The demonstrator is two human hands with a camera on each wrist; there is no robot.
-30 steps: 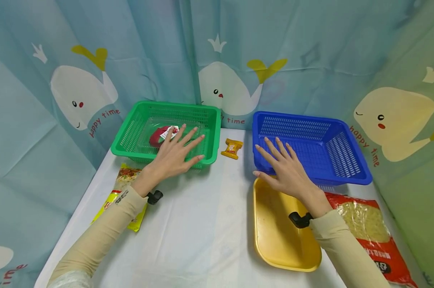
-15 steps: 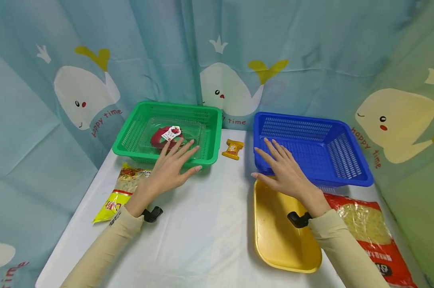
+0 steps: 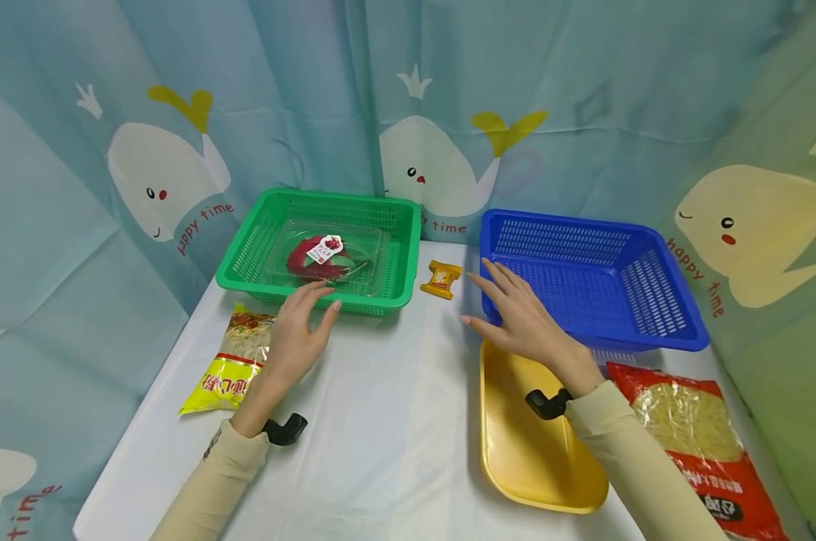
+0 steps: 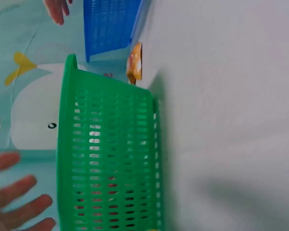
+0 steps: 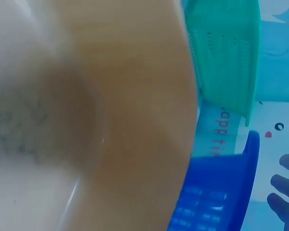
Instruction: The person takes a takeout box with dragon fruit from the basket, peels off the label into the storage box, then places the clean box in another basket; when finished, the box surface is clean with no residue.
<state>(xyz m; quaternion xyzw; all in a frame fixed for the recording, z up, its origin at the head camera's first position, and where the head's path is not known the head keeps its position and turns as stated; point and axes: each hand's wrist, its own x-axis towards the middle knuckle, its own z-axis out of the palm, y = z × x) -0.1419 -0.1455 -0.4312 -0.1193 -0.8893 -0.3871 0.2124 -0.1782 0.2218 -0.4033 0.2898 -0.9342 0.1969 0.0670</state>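
Note:
My left hand (image 3: pixel 294 330) hovers with loosely extended fingers at the front rim of the green basket (image 3: pixel 413 255), holding nothing. Inside that basket sits a clear plastic box (image 3: pixel 370 259) with a red and green item (image 3: pixel 308 263) bearing a white tag. In the left wrist view, spread fingers (image 4: pixel 26 204) show beside the green basket's wall (image 4: pixel 111 139). Over the left front corner of the blue basket (image 3: pixel 651 300) and the far end of the yellow tray (image 3: pixel 516 451), my right hand (image 3: pixel 530 323) is held with fingers extended, nothing in it.
A small orange packet (image 3: pixel 441 279) lies between the two baskets. At the left is a yellow food bag (image 3: pixel 228 376), partly behind the left hand. A red bag of pale food (image 3: pixel 692 421) lies right of the tray. A printed curtain (image 3: pixel 435 45) encloses the table.
My left hand has drawn back from over the green basket to its front rim, its fingers less spread, uncovering the clear box. The right hand has shifted slightly left.

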